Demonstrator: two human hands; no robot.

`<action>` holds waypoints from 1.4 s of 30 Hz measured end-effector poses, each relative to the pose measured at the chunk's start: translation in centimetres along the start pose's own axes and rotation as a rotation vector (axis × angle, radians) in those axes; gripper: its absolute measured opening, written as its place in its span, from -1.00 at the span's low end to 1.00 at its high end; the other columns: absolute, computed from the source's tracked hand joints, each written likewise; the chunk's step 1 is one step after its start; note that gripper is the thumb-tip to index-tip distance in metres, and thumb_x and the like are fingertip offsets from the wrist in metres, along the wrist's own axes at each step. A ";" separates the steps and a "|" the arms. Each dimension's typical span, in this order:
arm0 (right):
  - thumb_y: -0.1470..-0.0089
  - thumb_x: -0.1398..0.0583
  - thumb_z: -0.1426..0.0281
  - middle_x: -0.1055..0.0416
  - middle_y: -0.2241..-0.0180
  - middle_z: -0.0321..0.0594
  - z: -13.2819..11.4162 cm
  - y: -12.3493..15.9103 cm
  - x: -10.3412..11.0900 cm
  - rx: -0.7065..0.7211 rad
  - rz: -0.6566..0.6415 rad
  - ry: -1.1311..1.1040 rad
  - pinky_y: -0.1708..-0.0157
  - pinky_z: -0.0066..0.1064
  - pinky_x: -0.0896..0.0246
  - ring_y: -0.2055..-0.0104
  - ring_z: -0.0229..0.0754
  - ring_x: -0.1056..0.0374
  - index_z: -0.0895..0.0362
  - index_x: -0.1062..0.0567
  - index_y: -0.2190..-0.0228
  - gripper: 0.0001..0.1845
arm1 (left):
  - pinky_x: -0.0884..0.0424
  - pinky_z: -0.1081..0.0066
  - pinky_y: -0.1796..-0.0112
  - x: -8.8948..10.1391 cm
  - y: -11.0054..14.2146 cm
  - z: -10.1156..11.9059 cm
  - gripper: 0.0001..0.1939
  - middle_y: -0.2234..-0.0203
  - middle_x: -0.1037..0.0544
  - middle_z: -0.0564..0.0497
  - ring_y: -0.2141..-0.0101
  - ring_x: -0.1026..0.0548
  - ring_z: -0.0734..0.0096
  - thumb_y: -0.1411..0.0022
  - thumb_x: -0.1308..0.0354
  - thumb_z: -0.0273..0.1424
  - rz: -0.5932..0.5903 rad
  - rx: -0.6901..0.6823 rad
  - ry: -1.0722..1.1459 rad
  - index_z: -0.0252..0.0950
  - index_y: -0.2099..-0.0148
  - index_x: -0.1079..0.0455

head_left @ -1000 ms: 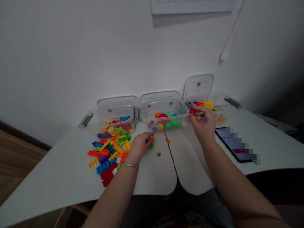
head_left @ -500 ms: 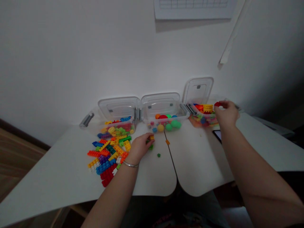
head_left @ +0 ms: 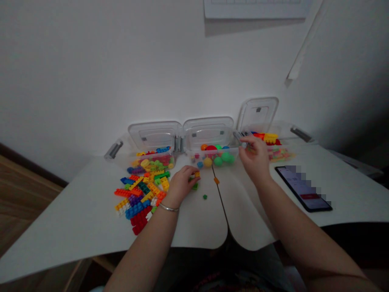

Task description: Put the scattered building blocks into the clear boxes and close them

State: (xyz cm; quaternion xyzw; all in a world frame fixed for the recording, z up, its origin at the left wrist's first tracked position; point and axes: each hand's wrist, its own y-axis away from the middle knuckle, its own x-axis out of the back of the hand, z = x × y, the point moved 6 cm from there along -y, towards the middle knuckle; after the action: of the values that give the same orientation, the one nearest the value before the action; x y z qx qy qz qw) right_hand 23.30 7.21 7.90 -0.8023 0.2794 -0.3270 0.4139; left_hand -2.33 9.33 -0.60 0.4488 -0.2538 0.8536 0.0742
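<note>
Low over the table's middle, my left hand (head_left: 181,183) pinches a small yellow toy block (head_left: 197,174). A green block (head_left: 195,186) shows just under its fingertips, partly hidden. My right hand (head_left: 254,157) is by the facing ends of the middle clear box (head_left: 194,153) and the right clear box (head_left: 291,149), fingers curled together. A small pale spot shows at its fingertips, too blurred to name. Colourful balls and eggs (head_left: 225,157) fill the middle box; yellow and red blocks (head_left: 270,138) lie in the right one.
A heap of building blocks (head_left: 142,194) covers the table's left part, before the left clear box (head_left: 173,162). A small green piece (head_left: 205,197) and an orange piece (head_left: 216,180) lie near the table seam. A phone (head_left: 304,190) lies at right. Open lids lean on the wall.
My right hand has moved left from the right box toward the middle one, and the red block is no longer in its fingers. The phone is now uncovered. My left hand keeps its pinch.
</note>
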 end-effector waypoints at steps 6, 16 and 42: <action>-0.05 -0.17 0.45 -0.50 0.09 -0.13 -4.6 6.9 -7.6 0.066 -0.469 -0.180 -0.04 -0.09 -0.23 0.01 -0.04 -0.37 0.05 -0.46 0.11 -0.68 | -0.43 0.33 0.12 0.0 0.2 -0.1 -0.74 0.23 -0.60 0.00 0.20 -0.54 0.31 -0.24 -0.17 -0.31 -0.003 0.032 -0.021 -0.20 0.02 -0.44; -0.06 -0.25 0.41 -0.54 0.18 -0.17 -3.8 9.1 -9.1 0.017 -0.621 -0.224 0.04 -0.16 -0.25 0.09 -0.08 -0.40 0.06 -0.51 0.19 -0.78 | -0.34 0.19 -0.05 -0.1 0.1 0.9 -0.86 0.30 -0.60 -0.01 0.16 -0.51 0.27 -0.25 -0.15 -0.35 0.016 -0.091 -0.055 -0.23 0.14 -0.42; 0.00 -0.18 0.47 -0.46 0.24 -0.16 -2.5 7.6 -6.5 -0.004 -0.339 -0.249 0.17 -0.19 -0.33 0.17 -0.08 -0.36 0.04 -0.47 0.18 -0.71 | -0.33 0.11 0.04 -0.1 0.2 0.4 -0.65 0.18 -0.57 -0.10 0.09 -0.45 0.06 -0.12 -0.31 -0.23 -0.073 -0.113 -0.393 -0.26 0.07 -0.48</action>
State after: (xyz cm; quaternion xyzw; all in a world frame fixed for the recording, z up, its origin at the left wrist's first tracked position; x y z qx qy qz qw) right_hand 15.94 6.89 0.71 -0.8728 0.0877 -0.2899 0.3826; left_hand -2.06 8.98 -0.60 0.6110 -0.2942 0.7307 0.0792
